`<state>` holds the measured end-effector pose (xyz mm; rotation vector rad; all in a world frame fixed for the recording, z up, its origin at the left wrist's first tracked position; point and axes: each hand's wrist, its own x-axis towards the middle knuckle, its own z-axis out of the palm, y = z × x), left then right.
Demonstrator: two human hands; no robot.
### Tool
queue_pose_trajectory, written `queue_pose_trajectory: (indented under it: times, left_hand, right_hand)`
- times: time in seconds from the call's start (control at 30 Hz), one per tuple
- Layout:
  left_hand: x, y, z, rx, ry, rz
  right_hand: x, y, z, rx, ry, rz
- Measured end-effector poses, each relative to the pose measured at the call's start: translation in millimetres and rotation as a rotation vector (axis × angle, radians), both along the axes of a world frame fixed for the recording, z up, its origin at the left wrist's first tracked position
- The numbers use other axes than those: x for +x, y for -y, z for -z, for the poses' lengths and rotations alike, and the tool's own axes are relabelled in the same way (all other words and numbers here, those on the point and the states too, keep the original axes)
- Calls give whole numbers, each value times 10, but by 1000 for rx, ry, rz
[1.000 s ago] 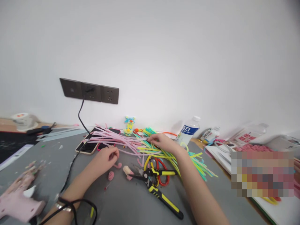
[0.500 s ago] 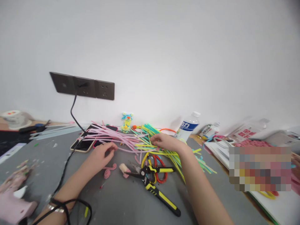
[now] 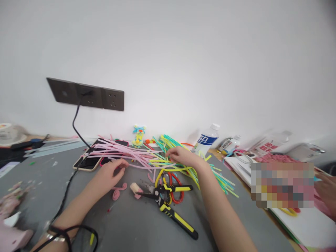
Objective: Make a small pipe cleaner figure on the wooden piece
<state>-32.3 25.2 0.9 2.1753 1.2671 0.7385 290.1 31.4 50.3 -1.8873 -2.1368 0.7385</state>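
My left hand [image 3: 112, 175] is at the left end of the pink pipe cleaners [image 3: 126, 149], thumb and fingers curled together. A pink strand runs right from its fingertips; whether they grip it is hard to see. Over the yellow and green pipe cleaners [image 3: 170, 141], my right hand [image 3: 181, 155] has its fingers bent down and closed among the strands. Black-and-yellow cutters [image 3: 166, 203] lie spread below the hands. A coiled pink piece [image 3: 116, 194] and a small pink-and-cream piece [image 3: 135, 189] rest to their left. Red and yellow loops [image 3: 177, 189] sit behind the cutters.
A small blue-and-yellow figure [image 3: 138, 136] and a bottle [image 3: 208, 138] stand by the wall. Phones [image 3: 88, 162] lie under a black cable [image 3: 68, 182] that crosses my left wrist. A pink tool [image 3: 15, 236] is at lower left. Another person's hand [image 3: 325, 187] is at far right.
The whole view has shifted slightly, so things appear further left. Both hands keep nearly the same places over the pipe cleaners. At far right, more of the other person's hand shows.
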Motion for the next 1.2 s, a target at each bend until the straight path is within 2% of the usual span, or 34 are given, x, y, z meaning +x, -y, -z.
queue_pose_trajectory:
  times: [0.1, 0.3, 0.53, 0.87, 1.0, 1.2]
  left_hand:
    - [1, 0, -15, 4, -6, 1]
    - [3, -1, -23, 2, -27, 5]
    - [-1, 0, 3, -13, -18, 2]
    - [7, 12, -20, -12, -4, 3]
    - [10, 12, -22, -3, 3, -6]
    - [10, 18, -30, -16, -20, 6]
  right_hand:
    - [-43, -36, 51, -50, 54, 76]
    - [77, -89, 74, 49, 88, 192]
    - [-28, -102, 148, 88, 90, 131]
    - [-140, -92, 190, 98, 251, 65]
    - [-139, -101, 212, 101, 286, 95]
    - [-192, -134, 282, 74, 337, 237]
